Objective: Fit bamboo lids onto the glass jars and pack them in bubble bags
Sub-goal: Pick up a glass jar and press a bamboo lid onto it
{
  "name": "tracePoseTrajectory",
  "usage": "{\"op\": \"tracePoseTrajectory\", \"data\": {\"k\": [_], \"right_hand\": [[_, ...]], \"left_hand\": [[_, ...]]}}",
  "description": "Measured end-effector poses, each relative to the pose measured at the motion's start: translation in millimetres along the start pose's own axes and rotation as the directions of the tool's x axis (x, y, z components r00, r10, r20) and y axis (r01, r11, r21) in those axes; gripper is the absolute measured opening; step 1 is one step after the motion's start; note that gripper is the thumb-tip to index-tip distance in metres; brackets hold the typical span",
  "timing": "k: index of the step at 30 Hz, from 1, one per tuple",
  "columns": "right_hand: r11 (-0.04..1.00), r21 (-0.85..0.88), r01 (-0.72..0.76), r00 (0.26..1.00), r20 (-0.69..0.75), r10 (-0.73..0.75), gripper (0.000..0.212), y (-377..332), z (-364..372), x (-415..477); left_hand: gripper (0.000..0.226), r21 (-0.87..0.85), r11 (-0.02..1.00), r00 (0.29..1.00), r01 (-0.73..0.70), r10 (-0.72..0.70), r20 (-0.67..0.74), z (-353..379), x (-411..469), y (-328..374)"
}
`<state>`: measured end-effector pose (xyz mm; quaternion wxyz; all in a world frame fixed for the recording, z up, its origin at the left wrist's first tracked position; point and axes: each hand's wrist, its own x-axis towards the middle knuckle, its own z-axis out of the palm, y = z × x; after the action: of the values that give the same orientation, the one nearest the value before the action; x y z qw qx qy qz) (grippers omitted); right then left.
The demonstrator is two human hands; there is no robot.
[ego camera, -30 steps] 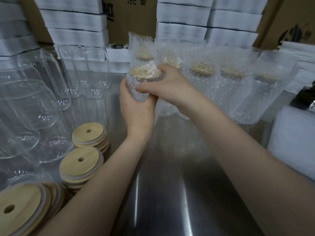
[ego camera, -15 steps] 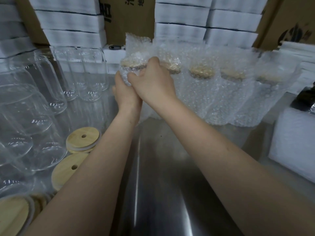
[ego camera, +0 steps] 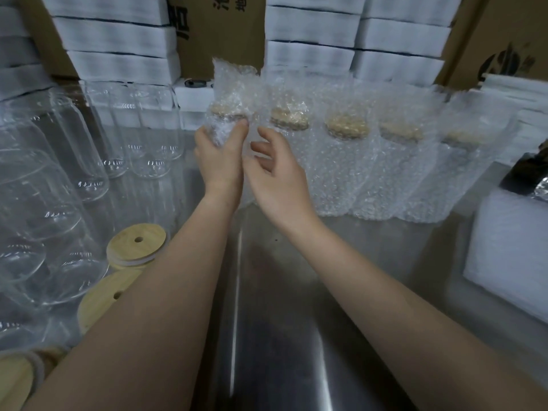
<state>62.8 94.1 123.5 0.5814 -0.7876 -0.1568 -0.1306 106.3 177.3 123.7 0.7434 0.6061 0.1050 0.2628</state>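
Note:
My left hand [ego camera: 218, 161] grips a lidded glass jar wrapped in a bubble bag [ego camera: 229, 105], upright at the left end of a row of several bagged jars [ego camera: 347, 161] standing along the back of the steel table. My right hand [ego camera: 277, 173] hovers just right of it, fingers apart, holding nothing. Bamboo lids show through the wrap. Empty glass jars [ego camera: 74, 161] crowd the left side. Loose bamboo lids [ego camera: 136, 244] with straw holes lie in stacks at the lower left, partly behind my left forearm.
The steel table [ego camera: 281, 321] stretches toward me between my arms. White foam boxes [ego camera: 118, 46] and brown cartons [ego camera: 219, 31] are stacked along the back. A white foam block [ego camera: 510, 256] and a dark object [ego camera: 527, 173] sit at the right.
Both hands carried the bagged jar away from me to the left end of the row. My right hand let go of its top and now hovers beside it, fingers apart.

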Motion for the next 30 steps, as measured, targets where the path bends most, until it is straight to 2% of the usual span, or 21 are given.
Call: {"op": "tracePoseTrajectory", "data": {"k": [3, 5, 9, 12, 14, 16, 17, 19, 20, 21, 23, 25, 26, 28, 30], "right_hand": [[0.995, 0.1, 0.007, 0.999, -0.038, -0.003, 0.042, 22, 2, -9], [0.997, 0.08, 0.002, 1.0, -0.027, 0.001, 0.037, 34, 6, -13], [0.999, -0.042, -0.011, 1.0, 0.023, 0.012, 0.027, 56, 12, -15], [0.995, -0.096, -0.019, 0.999, 0.042, 0.023, 0.024, 63, 15, -15], [0.995, -0.088, -0.044, 0.998, 0.043, 0.048, 0.024, 65, 15, -13], [0.995, -0.066, -0.079, 0.996, 0.045, 0.082, 0.024, 65, 15, -11], [0.994, -0.063, -0.089, 0.995, 0.046, 0.092, 0.025, 65, 15, -11], [0.992, -0.083, -0.091, 0.994, 0.058, 0.096, 0.026, 65, 14, -10], [0.992, -0.094, -0.09, 0.993, 0.065, 0.096, 0.026, 66, 14, -10], [0.991, -0.098, -0.09, 0.993, 0.07, 0.097, 0.025, 66, 13, -10], [0.992, -0.093, -0.091, 0.992, 0.081, 0.098, 0.025, 66, 13, -10], [0.992, -0.096, -0.087, 0.992, 0.088, 0.096, 0.025, 65, 12, -10], [0.991, -0.104, -0.08, 0.992, 0.09, 0.089, 0.025, 66, 12, -10], [0.991, -0.119, -0.063, 0.993, 0.094, 0.075, 0.025, 66, 12, -10], [0.991, -0.122, -0.058, 0.993, 0.097, 0.07, 0.025, 67, 13, -9]], "left_hand": [[0.055, 0.002, 1.0, 0.999, -0.03, 0.03, 0.011, -1, 6, -5], [0.046, 0.009, 0.999, 0.999, -0.032, 0.032, 0.01, -1, 11, -11], [0.064, 0.024, 1.0, 1.0, 0.012, -0.012, -0.003, -1, 10, -5], [0.068, -0.093, 0.996, 1.0, -0.004, 0.003, -0.002, 0, 7, 11], [0.052, -0.175, 0.981, 0.996, -0.08, 0.073, -0.045, -2, 8, 31], [0.023, -0.212, 0.963, 0.98, -0.167, 0.138, -0.144, -8, 18, 53], [0.015, -0.149, 0.968, 0.965, -0.203, 0.172, -0.196, -13, 28, 60], [0.015, 0.198, 0.95, 0.935, -0.24, 0.281, -0.218, -25, 50, 66], [0.022, 0.421, 0.878, 0.924, -0.229, 0.332, -0.188, -32, 60, 64], [0.03, 0.62, 0.758, 0.924, -0.201, 0.358, -0.139, -40, 70, 61], [0.046, 0.851, 0.494, 0.931, -0.177, 0.365, -0.019, -55, 83, 56], [0.057, 0.942, 0.28, 0.939, -0.184, 0.335, 0.083, -67, 93, 52], [0.06, 0.961, 0.207, 0.945, -0.183, 0.307, 0.114, -71, 99, 50], [0.058, 0.979, 0.111, 0.956, -0.168, 0.262, 0.135, -76, 105, 47], [0.052, 0.987, 0.057, 0.959, -0.153, 0.251, 0.134, -76, 105, 45]]}}
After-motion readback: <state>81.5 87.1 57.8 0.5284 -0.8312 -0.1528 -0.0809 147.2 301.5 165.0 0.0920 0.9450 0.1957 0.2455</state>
